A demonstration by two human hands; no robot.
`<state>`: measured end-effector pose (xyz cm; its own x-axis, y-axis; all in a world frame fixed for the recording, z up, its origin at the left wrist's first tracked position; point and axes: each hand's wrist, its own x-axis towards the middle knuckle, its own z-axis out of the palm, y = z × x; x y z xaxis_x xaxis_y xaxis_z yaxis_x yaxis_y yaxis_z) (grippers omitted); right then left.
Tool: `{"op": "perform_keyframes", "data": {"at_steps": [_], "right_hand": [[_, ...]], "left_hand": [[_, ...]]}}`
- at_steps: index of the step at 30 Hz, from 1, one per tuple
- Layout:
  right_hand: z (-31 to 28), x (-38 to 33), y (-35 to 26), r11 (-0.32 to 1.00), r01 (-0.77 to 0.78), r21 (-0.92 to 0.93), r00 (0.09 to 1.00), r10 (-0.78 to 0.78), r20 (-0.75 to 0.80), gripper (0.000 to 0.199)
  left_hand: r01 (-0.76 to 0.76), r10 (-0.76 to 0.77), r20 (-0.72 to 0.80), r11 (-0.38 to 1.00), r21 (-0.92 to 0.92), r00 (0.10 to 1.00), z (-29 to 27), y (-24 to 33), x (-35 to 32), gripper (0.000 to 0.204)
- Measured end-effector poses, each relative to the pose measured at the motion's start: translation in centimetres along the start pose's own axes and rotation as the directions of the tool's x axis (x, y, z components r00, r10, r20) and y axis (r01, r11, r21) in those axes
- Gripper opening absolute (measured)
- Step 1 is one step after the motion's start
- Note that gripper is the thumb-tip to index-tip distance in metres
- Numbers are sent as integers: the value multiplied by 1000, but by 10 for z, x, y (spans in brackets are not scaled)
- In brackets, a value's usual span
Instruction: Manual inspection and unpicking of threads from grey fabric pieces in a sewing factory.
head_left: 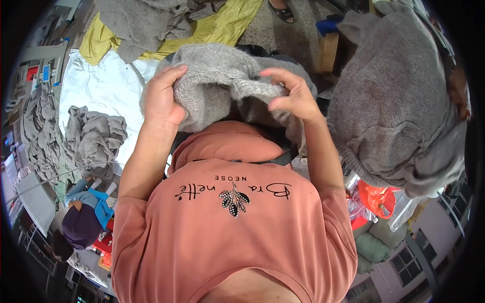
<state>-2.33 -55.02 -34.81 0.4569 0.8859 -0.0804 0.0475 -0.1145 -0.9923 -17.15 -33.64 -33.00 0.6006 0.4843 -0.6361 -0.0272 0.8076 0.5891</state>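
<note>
At upper centre, the left hand [164, 96] grips the grey knit [217, 60]; the right hand [299, 98] holds its ribbed band [257, 90], thumb and forefinger parted (spreading it, apparently). The next move likely calls for gentle, even tension.

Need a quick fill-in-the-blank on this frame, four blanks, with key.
1. The left hand and right hand hold a knitted piece coloured ____.
2. The large sheet just left of the left hand is ____.
3. The sheet under the heap at the picture's top is ____.
4. The big knit at the picture's right is nearer the ____ hand.

Missing words: grey; white; yellow; right
</note>
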Motion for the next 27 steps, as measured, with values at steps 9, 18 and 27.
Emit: {"op": "perform_keyframes", "data": {"at_steps": [9, 18, 27], "right_hand": [[16, -6, -1, 537, -33, -843, 933, -285, -218, 37], [17, -27, 6, 425, 259, -868, 805, -592, -49, 36], [30, -29, -14, 742, 164, -650, 904, -377, -203, 27]], "left_hand": [[-13, 13, 11, 1000, 17, 1000, 5, 0, -5, 7], [12, -11, 33, 1000, -24, 999, 1, 1, 0, 6], [-57, 46, 88, 990, 126, 995, 5, -4, -9, 9]]}}
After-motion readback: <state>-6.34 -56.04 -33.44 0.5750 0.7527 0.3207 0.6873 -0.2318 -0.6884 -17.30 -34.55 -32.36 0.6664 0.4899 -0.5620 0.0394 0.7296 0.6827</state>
